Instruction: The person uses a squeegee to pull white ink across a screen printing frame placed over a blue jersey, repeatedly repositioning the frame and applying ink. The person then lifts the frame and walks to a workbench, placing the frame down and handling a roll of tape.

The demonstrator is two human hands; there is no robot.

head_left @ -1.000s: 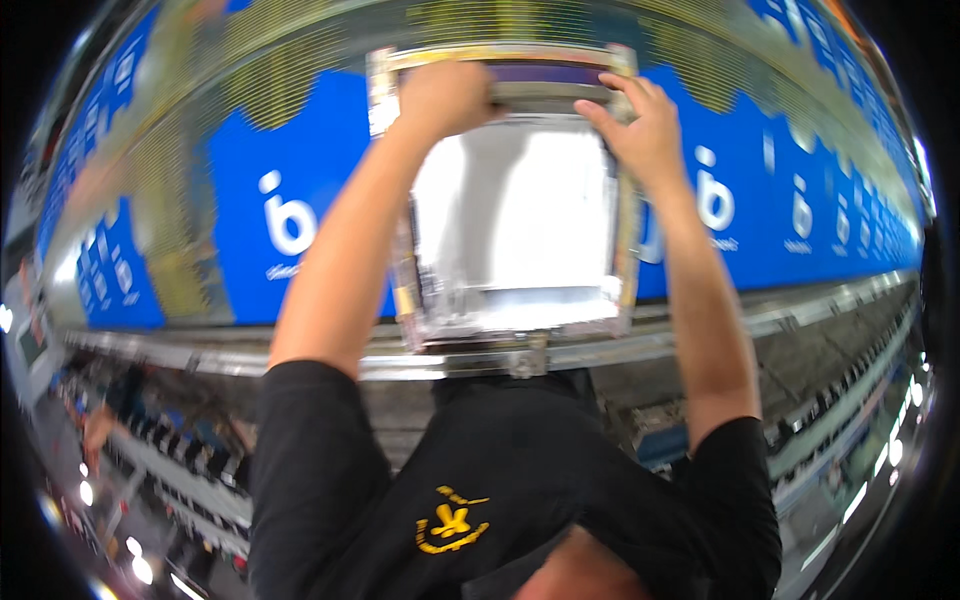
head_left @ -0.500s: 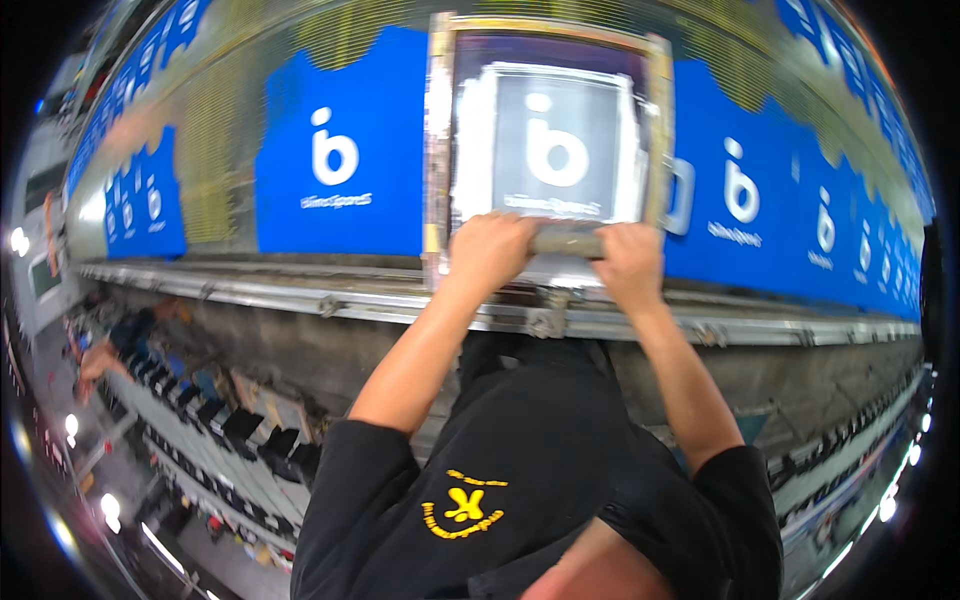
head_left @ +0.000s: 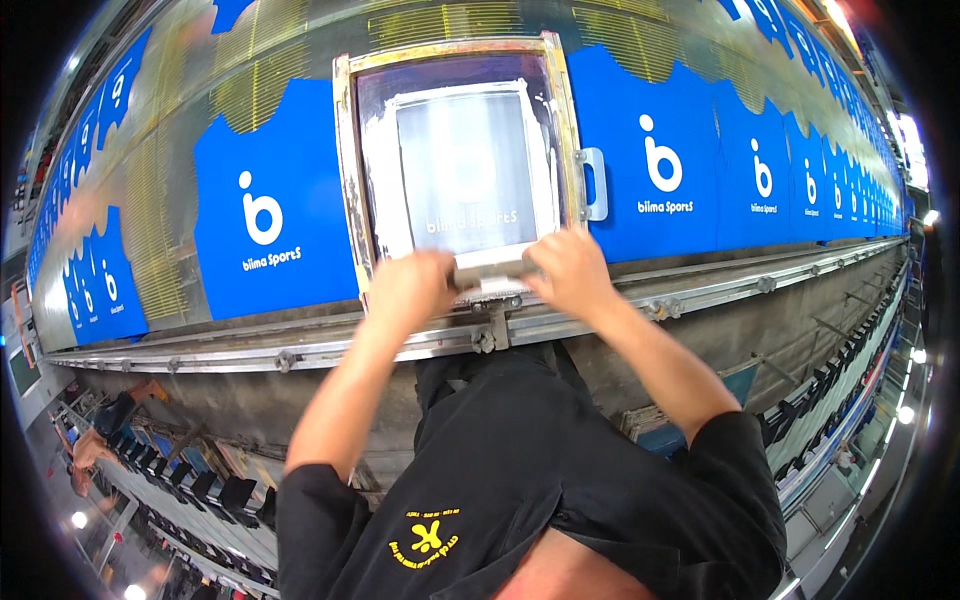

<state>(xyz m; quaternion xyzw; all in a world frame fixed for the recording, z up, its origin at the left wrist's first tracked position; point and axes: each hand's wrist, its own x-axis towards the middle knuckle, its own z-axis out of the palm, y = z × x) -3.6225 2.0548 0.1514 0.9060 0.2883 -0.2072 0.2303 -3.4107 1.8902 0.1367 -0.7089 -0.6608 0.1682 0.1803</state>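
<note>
Squeegee, left fingers and right fingers gripping it, screen frame holding white ink

Left hand and right hand basically slid the bar from the frame's far end to its near one, and the mesh just beyond them went from bright white to hazy grey.

Fabric pieces are bright blue printed in white, on a grey worktop patterned with fine yellow lines. The screen is pale grey edged in white, its frame yellowish; the blurred bar seems greyish.
</note>
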